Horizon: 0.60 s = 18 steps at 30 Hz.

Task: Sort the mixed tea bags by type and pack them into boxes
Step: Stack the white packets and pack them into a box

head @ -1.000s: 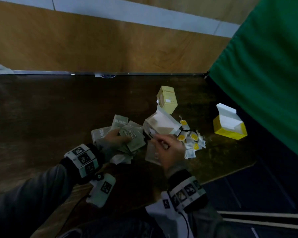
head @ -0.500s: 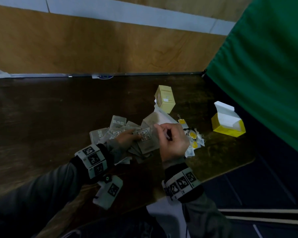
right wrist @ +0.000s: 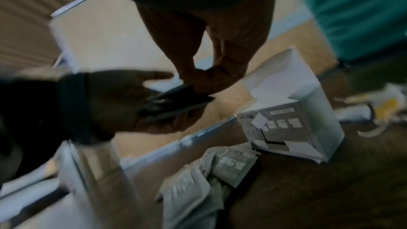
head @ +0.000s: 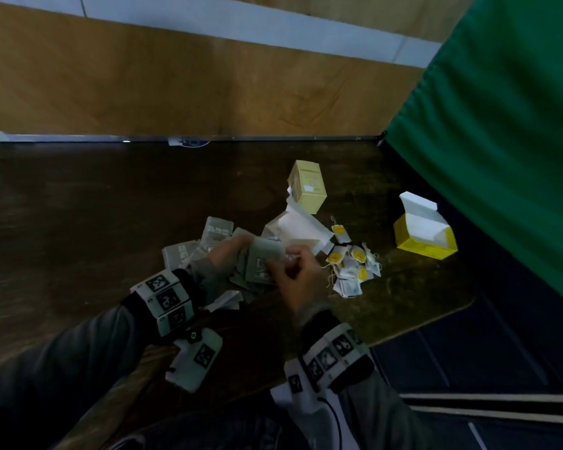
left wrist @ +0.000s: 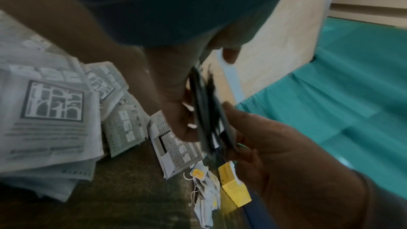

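Note:
Above the table, my left hand (head: 229, 254) and right hand (head: 293, 271) both hold a small stack of grey tea sachets (head: 262, 261). Seen edge-on in the left wrist view, the stack (left wrist: 207, 114) sits between the left fingers and the right thumb. In the right wrist view the right fingertips (right wrist: 204, 83) pinch its top edge. More grey sachets (head: 189, 251) lie loose on the table to the left. A heap of white tea bags with yellow tags (head: 355, 266) lies to the right. An open white box (head: 298, 230) lies just behind my hands.
A closed beige box (head: 307, 185) stands behind the white one. An open yellow box (head: 424, 230) sits at the right, near the dark wooden table's (head: 78, 206) edge. A green curtain (head: 501, 125) hangs at the right and a wooden wall panel runs behind.
My hands came together and lifted off the pile. The right hand brought a grey sachet over to the stack in the left hand, and both now hold it.

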{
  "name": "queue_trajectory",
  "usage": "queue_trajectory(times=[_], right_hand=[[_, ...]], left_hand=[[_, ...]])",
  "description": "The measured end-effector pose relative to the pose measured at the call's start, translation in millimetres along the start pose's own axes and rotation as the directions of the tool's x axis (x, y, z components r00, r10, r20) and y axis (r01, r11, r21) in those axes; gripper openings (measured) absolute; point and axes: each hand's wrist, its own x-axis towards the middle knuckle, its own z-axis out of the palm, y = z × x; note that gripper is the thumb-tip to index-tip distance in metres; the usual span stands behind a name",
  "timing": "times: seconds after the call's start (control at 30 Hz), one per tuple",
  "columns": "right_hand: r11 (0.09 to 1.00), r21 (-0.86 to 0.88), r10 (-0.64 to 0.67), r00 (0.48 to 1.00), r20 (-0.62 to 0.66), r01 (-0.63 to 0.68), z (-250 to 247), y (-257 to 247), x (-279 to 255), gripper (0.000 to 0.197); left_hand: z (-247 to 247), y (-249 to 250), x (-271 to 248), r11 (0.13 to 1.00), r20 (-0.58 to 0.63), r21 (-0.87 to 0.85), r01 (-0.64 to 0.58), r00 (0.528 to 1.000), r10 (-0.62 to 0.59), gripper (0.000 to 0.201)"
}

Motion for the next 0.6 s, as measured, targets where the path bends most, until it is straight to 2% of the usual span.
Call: queue_trajectory(times=[0.07, 0.1, 0.13, 0.2, 0.27, 0.3, 0.37, 0.4, 0.43, 0.47, 0.5, 0.53, 0.57, 0.6], right_hand=[[0.995, -0.018, 0.098, 0.987, 0.125, -0.097, 6, -4, -4, 0.031], [0.995, -0.051, 0.093, 0.987, 0.131, -0.087, 6, -8, -4, 0.034], [0.993, -0.114, 0.037, 0.993, 0.11, -0.024, 5, -10, -4, 0.041], [0.969, -0.195, -0.132, 0.985, 0.113, 0.152, 1, -10, -5, 0.075], [0.95, -0.206, -0.175, 0.945, 0.276, 0.236, -3, -10, -4, 0.112], [0.941, -0.232, -0.153, 0.92, 0.36, 0.248, -5, -8, -3, 0.12], [0.923, -0.27, -0.149, 0.903, 0.403, 0.273, -6, -5, -1, 0.115], [0.926, -0.26, -0.171, 0.92, 0.353, 0.272, -5, -4, -3, 0.105], [0.939, -0.226, -0.2, 0.947, 0.25, 0.258, -4, -3, -4, 0.093], [0.949, -0.189, -0.238, 0.966, 0.097, 0.252, 0, -3, -8, 0.08], [0.952, -0.159, -0.277, 0.958, -0.079, 0.262, 2, -6, -13, 0.065], [0.952, -0.137, -0.301, 0.922, -0.242, 0.275, 3, -11, -17, 0.05], [0.951, -0.118, -0.309, 0.883, -0.352, 0.286, 3, -14, -21, 0.038], [0.946, -0.091, -0.32, 0.857, -0.403, 0.311, 3, -18, -23, 0.032]], left_hand=[[2, -1, -3, 1.0, 0.056, 0.007, -0.002, 0.998, 0.002, 0.023], [2, -2, -5, 0.998, 0.076, 0.069, -0.008, 0.997, 0.003, 0.016], [4, -1, -7, 0.992, 0.083, 0.123, -0.03, 0.996, 0.019, 0.01], [6, -2, -9, 0.984, 0.083, 0.166, -0.057, 0.996, 0.044, 0.01], [10, -1, -8, 0.976, 0.07, 0.202, -0.077, 0.995, 0.064, 0.017], [13, 0, -8, 0.969, 0.088, 0.236, -0.075, 0.995, 0.055, 0.02], [18, 3, -11, 0.948, 0.139, 0.305, -0.086, 0.989, 0.045, 0.019], [21, 5, -13, 0.953, 0.169, 0.296, -0.067, 0.985, 0.017, 0.012], [23, 7, -14, 0.959, 0.202, 0.28, -0.052, 0.979, -0.006, 0.006], [22, 7, -14, 0.966, 0.221, 0.257, -0.035, 0.975, -0.023, 0.017], [22, 9, -14, 0.975, 0.222, 0.224, 0.005, 0.973, -0.056, 0.019], [23, 11, -15, 0.982, 0.226, 0.189, 0.009, 0.973, -0.053, 0.01], [24, 11, -14, 0.985, 0.248, 0.172, 0.025, 0.966, -0.068, 0.008], [25, 9, -12, 0.986, 0.279, 0.164, 0.038, 0.957, -0.084, 0.013]])
